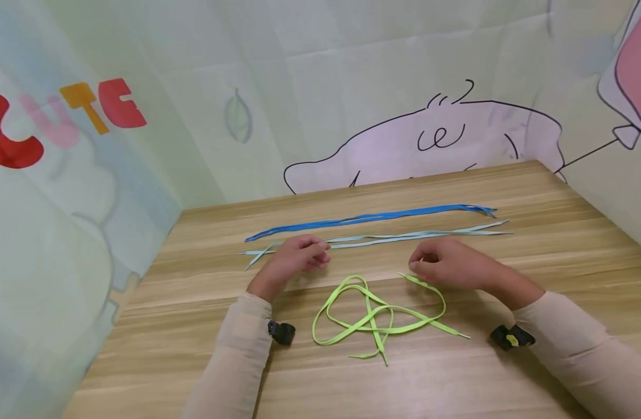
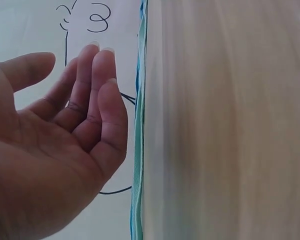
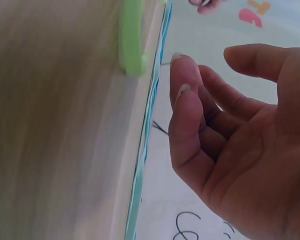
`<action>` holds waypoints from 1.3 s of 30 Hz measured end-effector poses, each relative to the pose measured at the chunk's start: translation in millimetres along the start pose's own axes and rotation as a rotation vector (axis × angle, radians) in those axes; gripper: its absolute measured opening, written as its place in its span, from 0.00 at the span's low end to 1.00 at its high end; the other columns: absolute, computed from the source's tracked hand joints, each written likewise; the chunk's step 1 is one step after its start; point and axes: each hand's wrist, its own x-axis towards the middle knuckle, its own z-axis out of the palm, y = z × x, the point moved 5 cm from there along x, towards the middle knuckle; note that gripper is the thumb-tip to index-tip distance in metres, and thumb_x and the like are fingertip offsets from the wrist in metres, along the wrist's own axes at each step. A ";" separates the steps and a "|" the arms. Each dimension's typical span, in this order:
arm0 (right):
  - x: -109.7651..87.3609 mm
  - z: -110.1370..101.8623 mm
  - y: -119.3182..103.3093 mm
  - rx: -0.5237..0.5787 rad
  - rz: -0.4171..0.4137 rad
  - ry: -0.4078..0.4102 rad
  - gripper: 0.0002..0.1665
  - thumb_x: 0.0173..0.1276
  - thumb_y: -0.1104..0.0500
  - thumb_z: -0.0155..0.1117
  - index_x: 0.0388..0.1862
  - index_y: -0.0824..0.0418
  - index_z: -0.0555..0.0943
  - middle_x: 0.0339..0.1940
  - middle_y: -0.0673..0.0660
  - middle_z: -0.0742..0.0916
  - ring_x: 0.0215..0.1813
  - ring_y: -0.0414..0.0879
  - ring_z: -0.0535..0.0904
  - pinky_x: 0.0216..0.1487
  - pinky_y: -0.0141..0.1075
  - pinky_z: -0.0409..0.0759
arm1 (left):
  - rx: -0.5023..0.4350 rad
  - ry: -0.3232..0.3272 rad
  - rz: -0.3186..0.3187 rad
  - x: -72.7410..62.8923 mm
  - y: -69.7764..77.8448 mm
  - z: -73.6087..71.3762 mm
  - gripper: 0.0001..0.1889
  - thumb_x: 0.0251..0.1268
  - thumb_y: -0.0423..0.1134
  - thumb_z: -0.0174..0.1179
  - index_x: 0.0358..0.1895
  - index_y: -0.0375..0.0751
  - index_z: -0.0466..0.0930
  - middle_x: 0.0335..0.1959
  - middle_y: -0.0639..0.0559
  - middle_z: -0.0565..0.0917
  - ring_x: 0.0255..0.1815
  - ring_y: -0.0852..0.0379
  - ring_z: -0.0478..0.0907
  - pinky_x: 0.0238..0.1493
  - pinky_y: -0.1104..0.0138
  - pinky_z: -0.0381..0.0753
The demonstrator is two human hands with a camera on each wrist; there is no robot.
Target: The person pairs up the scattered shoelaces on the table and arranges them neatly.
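My left hand (image 1: 301, 256) hovers by the left part of the pale teal shoelaces (image 1: 372, 240), its fingers loosely bent and holding nothing. In the left wrist view, the left palm (image 2: 55, 160) shows bare, thumb apart from the fingers. My right hand (image 1: 448, 263) is just above the upper right end of the neon green shoelaces (image 1: 375, 326), which lie in loose tangled loops between the hands. The right wrist view shows the right hand (image 3: 230, 135) with a gap between thumb and bent fingers, nothing in it.
Blue shoelaces (image 1: 372, 217) lie stretched out side by side behind the teal ones, roughly parallel to the back edge of the wooden table (image 1: 194, 349). A printed curtain (image 1: 205, 116) hangs behind and beside the table.
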 end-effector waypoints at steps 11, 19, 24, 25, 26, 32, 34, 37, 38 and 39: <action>-1.0 16.6 -9.1 0.033 -0.023 -0.119 0.11 0.72 0.61 0.60 0.49 0.64 0.82 0.34 0.54 0.85 0.33 0.48 0.82 0.37 0.41 0.80 | 0.025 -0.082 -0.013 -1.1 2.0 14.1 0.16 0.76 0.43 0.57 0.52 0.31 0.79 0.42 0.43 0.85 0.42 0.51 0.83 0.47 0.61 0.83; -2.4 30.2 -15.1 -0.051 -0.113 -0.143 0.10 0.70 0.60 0.62 0.47 0.60 0.83 0.34 0.49 0.84 0.37 0.44 0.79 0.39 0.38 0.79 | 0.008 -0.215 -0.001 -5.6 4.3 25.0 0.19 0.75 0.43 0.57 0.56 0.29 0.76 0.44 0.41 0.85 0.43 0.49 0.83 0.45 0.60 0.84; -2.2 38.3 -16.3 -0.070 -0.138 -0.162 0.08 0.71 0.56 0.64 0.44 0.57 0.83 0.32 0.47 0.85 0.36 0.41 0.80 0.39 0.36 0.80 | 0.054 -0.263 0.012 -5.7 5.3 30.2 0.19 0.76 0.46 0.56 0.57 0.32 0.76 0.45 0.42 0.84 0.44 0.49 0.84 0.44 0.59 0.85; -2.2 39.2 -16.3 -0.077 -0.141 -0.161 0.08 0.71 0.55 0.65 0.44 0.57 0.83 0.32 0.46 0.85 0.37 0.41 0.80 0.39 0.36 0.80 | 0.066 -0.273 0.016 -6.0 5.7 31.1 0.20 0.76 0.46 0.56 0.57 0.33 0.76 0.45 0.42 0.84 0.44 0.49 0.84 0.44 0.58 0.85; -2.2 40.0 -16.2 -0.085 -0.143 -0.160 0.08 0.70 0.55 0.66 0.43 0.56 0.83 0.32 0.46 0.85 0.37 0.40 0.80 0.39 0.36 0.79 | 0.078 -0.283 0.019 -6.6 5.8 32.0 0.20 0.76 0.47 0.55 0.57 0.34 0.76 0.45 0.43 0.84 0.44 0.49 0.84 0.44 0.58 0.85; -4.2 43.1 -18.3 -0.110 -0.157 -0.184 0.08 0.66 0.57 0.68 0.43 0.56 0.83 0.31 0.46 0.83 0.36 0.40 0.78 0.39 0.36 0.78 | 0.097 -0.348 0.004 -10.4 5.0 38.0 0.19 0.77 0.47 0.55 0.60 0.37 0.76 0.46 0.44 0.84 0.46 0.49 0.83 0.46 0.58 0.84; -5.2 44.1 -19.8 -0.112 -0.161 -0.198 0.08 0.64 0.58 0.69 0.42 0.56 0.83 0.29 0.46 0.82 0.34 0.40 0.77 0.37 0.36 0.78 | 0.107 -0.365 0.006 -11.2 4.7 40.0 0.19 0.77 0.46 0.55 0.61 0.37 0.76 0.47 0.45 0.84 0.46 0.50 0.84 0.47 0.58 0.84; -6.5 45.8 -21.3 -0.116 -0.157 -0.224 0.09 0.61 0.58 0.71 0.41 0.54 0.83 0.27 0.46 0.81 0.32 0.40 0.76 0.34 0.35 0.76 | 0.129 -0.389 0.017 -11.9 6.0 43.1 0.19 0.78 0.45 0.54 0.62 0.38 0.75 0.47 0.46 0.85 0.47 0.51 0.84 0.47 0.58 0.84; -6.9 46.5 -21.7 -0.119 -0.154 -0.232 0.09 0.61 0.57 0.72 0.40 0.54 0.83 0.26 0.46 0.81 0.31 0.40 0.76 0.33 0.35 0.76 | 0.138 -0.397 0.022 -12.1 6.5 44.1 0.19 0.78 0.44 0.53 0.62 0.38 0.75 0.47 0.46 0.85 0.47 0.51 0.84 0.47 0.59 0.84; -7.2 47.2 -21.8 -0.123 -0.149 -0.239 0.09 0.60 0.57 0.73 0.39 0.53 0.83 0.26 0.45 0.81 0.31 0.40 0.76 0.33 0.34 0.76 | 0.144 -0.404 0.025 -12.3 7.3 45.0 0.19 0.78 0.44 0.53 0.63 0.37 0.75 0.47 0.46 0.85 0.47 0.51 0.84 0.47 0.58 0.84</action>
